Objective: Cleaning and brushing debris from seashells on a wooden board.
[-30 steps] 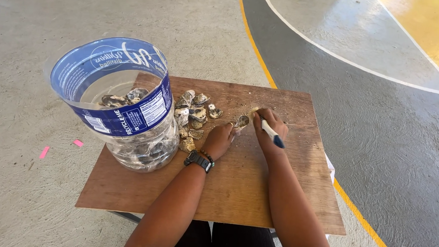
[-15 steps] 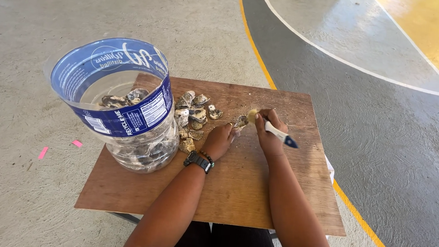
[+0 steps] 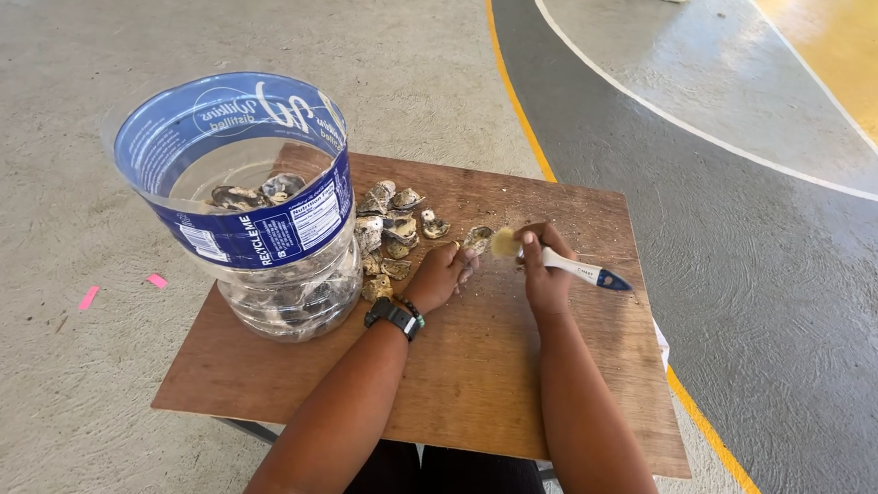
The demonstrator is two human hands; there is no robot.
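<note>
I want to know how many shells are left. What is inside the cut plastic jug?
Inside the clear jug lie grey shells along the bottom, seen through the open top and the lower wall. The blue label band hides the middle, so a count cannot be made.

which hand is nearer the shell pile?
Left. The left hand rests just right of the shell pile; the right hand, holding the brush, sits farther right.

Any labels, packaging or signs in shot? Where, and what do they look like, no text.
Label band: wraps the cut-open clear plastic jug on the board's left; blue with white print and a white panel.
Brush handle: in the right hand; white, blue tip, small dark mark.
No signs or screens.
</note>
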